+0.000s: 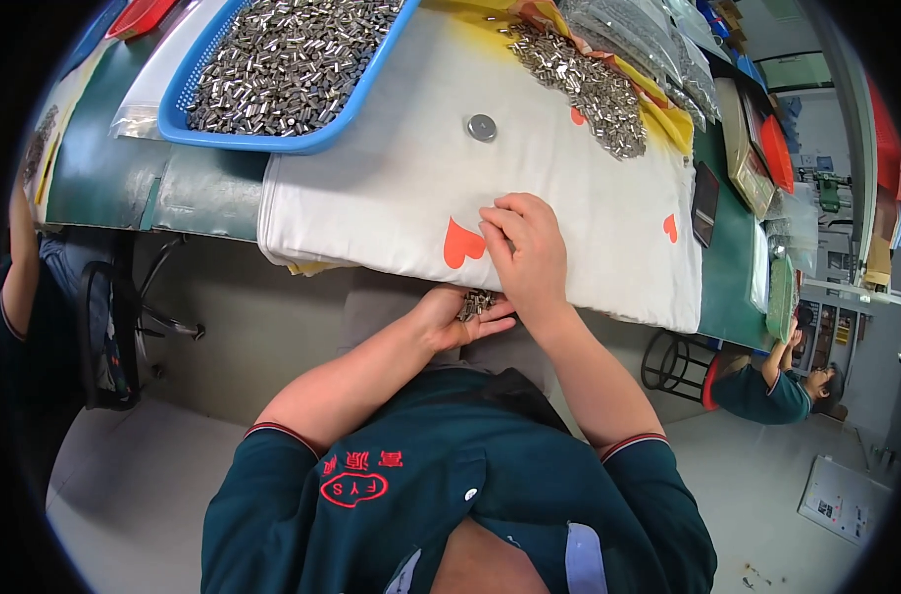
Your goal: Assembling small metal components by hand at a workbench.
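My left hand [449, 319] is cupped palm up just below the table's front edge, with a small heap of metal cylinders [477, 303] in its palm. Above it, over the edge of the white cloth [371, 198], is my right hand [528, 247]. Its fingers are bent, their tips close to the thumb; whatever they may pinch is too small to make out. A red heart print [462, 244] on the cloth lies just left of the right fingertips. Farther back on the cloth stands a round grey metal disc [481, 127], touched by neither hand.
A blue basket [168, 119] full of short metal cylinders stands at the back left. Loose metal cylinders [594, 89] lie piled on yellow cloth at the back right, beside clear bags [629, 40]. A dark phone [705, 203] lies at right. Other people sit at both sides.
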A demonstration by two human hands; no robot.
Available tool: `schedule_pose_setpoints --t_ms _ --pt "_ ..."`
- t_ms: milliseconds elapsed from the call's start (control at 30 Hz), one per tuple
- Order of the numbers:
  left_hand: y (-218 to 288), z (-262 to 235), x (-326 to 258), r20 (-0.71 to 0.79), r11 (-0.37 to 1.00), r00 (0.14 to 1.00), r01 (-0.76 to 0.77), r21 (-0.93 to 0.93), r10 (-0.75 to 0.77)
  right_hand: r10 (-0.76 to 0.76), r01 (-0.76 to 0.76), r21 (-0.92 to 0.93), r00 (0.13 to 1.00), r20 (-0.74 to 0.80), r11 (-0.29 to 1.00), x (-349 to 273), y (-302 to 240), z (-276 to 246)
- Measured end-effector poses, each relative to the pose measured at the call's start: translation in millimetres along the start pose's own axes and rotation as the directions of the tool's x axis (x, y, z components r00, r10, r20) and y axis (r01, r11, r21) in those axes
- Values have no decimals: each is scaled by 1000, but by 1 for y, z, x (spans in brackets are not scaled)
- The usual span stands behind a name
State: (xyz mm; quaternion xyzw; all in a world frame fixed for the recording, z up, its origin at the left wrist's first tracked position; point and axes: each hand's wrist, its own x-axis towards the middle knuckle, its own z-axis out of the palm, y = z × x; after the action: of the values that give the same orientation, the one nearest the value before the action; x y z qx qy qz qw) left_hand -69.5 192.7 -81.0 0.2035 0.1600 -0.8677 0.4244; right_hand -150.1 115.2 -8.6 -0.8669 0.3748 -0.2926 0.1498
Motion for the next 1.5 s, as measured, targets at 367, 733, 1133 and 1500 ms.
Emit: schedule_pose_setpoints --t_ms 367,733,1133,1500 --pt "-12 15 8 24 1000 1000 -13 27 12 14 -12 40 999 -49 999 -48 -14 -13" --pt "-6 20 12 96 981 993 -78 177 62 -99 87 151 992 76 985 -96 -29 -26" --pt "-18 11 -19 -25 974 989 139 -177 -146 61 -72 -31 958 -279 997 -79 16 -96" --pt "167 141 -125 270 442 543 -824 354 795 172 -190 -12 914 -368 982 -73 39 -99"
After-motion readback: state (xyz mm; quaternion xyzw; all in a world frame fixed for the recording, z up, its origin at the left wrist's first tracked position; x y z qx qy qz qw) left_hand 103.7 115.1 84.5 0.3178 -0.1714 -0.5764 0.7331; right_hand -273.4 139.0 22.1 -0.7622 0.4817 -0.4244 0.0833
